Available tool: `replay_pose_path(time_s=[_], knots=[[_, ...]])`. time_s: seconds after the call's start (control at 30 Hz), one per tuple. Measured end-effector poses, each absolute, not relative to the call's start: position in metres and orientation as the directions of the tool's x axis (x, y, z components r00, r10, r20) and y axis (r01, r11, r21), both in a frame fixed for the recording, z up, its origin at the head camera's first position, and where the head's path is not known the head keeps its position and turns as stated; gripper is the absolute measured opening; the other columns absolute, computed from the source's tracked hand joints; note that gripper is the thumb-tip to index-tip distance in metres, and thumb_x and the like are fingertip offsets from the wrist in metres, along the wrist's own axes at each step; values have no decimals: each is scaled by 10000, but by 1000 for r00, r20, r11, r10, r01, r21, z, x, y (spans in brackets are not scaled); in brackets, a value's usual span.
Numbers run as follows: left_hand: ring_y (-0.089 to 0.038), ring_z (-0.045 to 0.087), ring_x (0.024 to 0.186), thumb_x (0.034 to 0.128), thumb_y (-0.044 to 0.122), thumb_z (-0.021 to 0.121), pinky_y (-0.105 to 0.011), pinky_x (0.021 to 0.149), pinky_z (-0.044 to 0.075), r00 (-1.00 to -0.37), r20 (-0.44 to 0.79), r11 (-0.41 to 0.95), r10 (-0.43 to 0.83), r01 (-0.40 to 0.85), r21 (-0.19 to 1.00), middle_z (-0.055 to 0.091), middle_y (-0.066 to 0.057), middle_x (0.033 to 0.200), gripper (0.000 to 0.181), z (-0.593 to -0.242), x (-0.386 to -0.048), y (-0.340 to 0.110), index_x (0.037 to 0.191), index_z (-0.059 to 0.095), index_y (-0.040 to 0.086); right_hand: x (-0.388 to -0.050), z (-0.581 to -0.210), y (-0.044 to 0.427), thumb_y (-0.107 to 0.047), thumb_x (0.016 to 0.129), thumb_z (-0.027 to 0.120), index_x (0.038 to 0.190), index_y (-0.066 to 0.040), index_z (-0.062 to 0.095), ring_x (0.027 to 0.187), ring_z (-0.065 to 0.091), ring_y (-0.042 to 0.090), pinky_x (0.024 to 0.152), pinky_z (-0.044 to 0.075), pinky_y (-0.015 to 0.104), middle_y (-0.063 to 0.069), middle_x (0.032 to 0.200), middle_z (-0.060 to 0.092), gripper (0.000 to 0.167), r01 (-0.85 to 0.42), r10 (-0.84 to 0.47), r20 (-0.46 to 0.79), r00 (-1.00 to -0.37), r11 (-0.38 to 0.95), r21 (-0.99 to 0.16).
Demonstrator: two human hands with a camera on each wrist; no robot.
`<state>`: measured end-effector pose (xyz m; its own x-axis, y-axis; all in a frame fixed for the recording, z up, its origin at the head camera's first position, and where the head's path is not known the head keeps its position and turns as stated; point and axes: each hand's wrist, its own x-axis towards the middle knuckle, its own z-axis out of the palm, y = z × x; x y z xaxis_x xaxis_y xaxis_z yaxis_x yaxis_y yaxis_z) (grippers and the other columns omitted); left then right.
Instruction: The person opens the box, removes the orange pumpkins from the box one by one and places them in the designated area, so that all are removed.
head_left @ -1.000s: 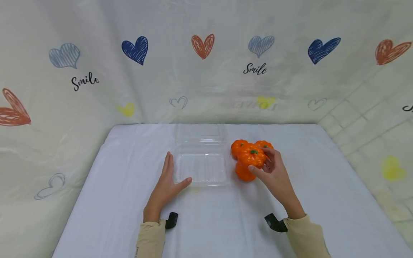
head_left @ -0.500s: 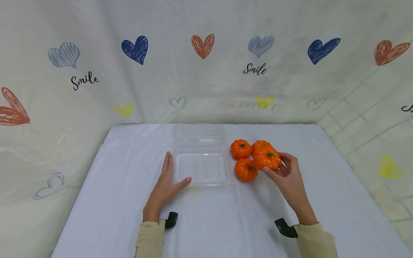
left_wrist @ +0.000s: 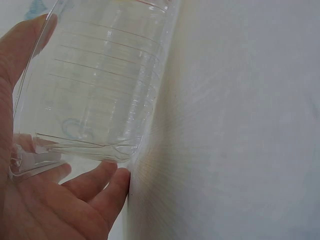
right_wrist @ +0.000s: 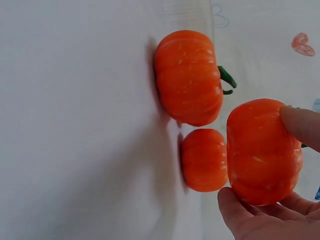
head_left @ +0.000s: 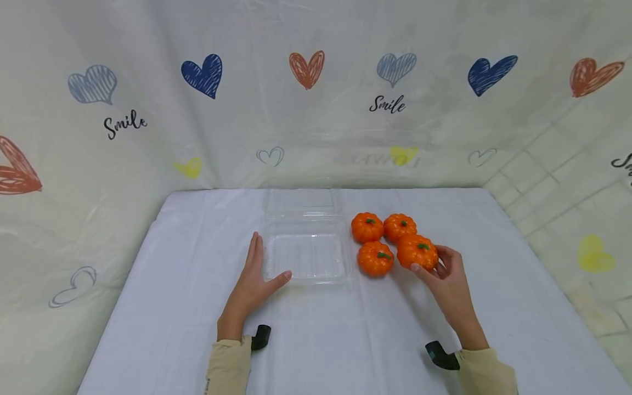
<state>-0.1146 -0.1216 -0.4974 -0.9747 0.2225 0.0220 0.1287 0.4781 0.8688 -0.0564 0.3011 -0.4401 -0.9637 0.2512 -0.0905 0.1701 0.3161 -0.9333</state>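
Observation:
My right hand (head_left: 450, 282) grips a small orange toy pumpkin (head_left: 417, 253) with a green stem, thumb at the near side and fingers round the right. In the right wrist view this pumpkin (right_wrist: 262, 155) hangs off the table. Left of it are 3 more pumpkins: one in front (head_left: 375, 259), one back left (head_left: 367, 227), one back right (head_left: 400, 227). A clear plastic clamshell box (head_left: 306, 282) lies with its lid (head_left: 302, 204) folded back. My left hand (head_left: 252, 291) rests at its front left corner, fingers straight along the left side, thumb at the front rim.
A white cloth (head_left: 316, 340) covers the table. Behind it hangs a pale curtain (head_left: 345, 126) printed with hearts and words. A dark wrist mount (head_left: 441, 355) sits on the right wrist, and another dark mount (head_left: 261, 337) on the left.
My right hand has carried its pumpkin right and toward me, away from above the other pumpkins, uncovering them. The left hand stays at the box.

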Motion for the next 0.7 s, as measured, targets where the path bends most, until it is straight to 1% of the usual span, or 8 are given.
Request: replay_pose_path(time_s=[0.27, 0.37, 0.47, 0.53, 0.6, 0.7], knots=[[-261, -14, 1640, 925, 587, 778, -617, 1274, 159, -976, 13, 476, 218, 118, 872, -115, -7, 1795, 1240, -497, -114, -122, 1727, -53, 137, -58, -462, 311, -312, 1037, 750, 1625, 16, 140, 1589, 237, 405, 1184, 330, 368, 245, 1711, 193, 908, 193, 241, -113, -964, 340, -921], [-263, -11, 1641, 925, 589, 777, -619, 1273, 161, -976, 15, 477, 218, 119, 871, -113, -7, 1795, 1238, -498, -114, -122, 1728, -48, 131, -59, -468, 312, -305, 1042, 744, 1618, 28, 149, 1582, 250, 412, 1191, 334, 346, 258, 1705, 207, 893, 193, 234, -114, -966, 349, -917], [-259, -10, 1640, 925, 595, 775, -615, 1274, 160, -976, 16, 478, 217, 121, 870, -113, -1, 1795, 1238, -497, -114, -122, 1728, -56, 147, -60, -473, 312, -299, 1045, 739, 1614, 40, 164, 1571, 271, 418, 1190, 344, 289, 272, 1701, 233, 877, 197, 230, -117, -966, 361, -912], [-261, -9, 1641, 927, 595, 773, -616, 1273, 161, -976, 16, 481, 218, 122, 868, -111, -4, 1795, 1236, -497, -115, -122, 1728, -55, 147, -60, -475, 312, -295, 1047, 735, 1616, 44, 171, 1562, 289, 412, 1198, 347, 286, 275, 1699, 256, 870, 203, 229, -123, -966, 365, -909], [-257, -10, 1641, 926, 593, 775, -612, 1275, 160, -976, 21, 479, 219, 126, 869, -108, -10, 1796, 1237, -496, -115, -122, 1728, -49, 138, -61, -478, 312, -288, 1050, 731, 1622, 48, 168, 1556, 298, 410, 1227, 331, 348, 279, 1701, 268, 870, 210, 228, -131, -965, 365, -907], [-253, -11, 1641, 924, 595, 777, -609, 1276, 159, -976, 20, 479, 218, 125, 869, -106, -11, 1796, 1239, -496, -115, -121, 1728, -47, 136, -63, -480, 312, -263, 1053, 729, 1631, 44, 147, 1553, 299, 411, 1254, 287, 488, 271, 1710, 267, 876, 216, 222, -142, -964, 352, -911]])
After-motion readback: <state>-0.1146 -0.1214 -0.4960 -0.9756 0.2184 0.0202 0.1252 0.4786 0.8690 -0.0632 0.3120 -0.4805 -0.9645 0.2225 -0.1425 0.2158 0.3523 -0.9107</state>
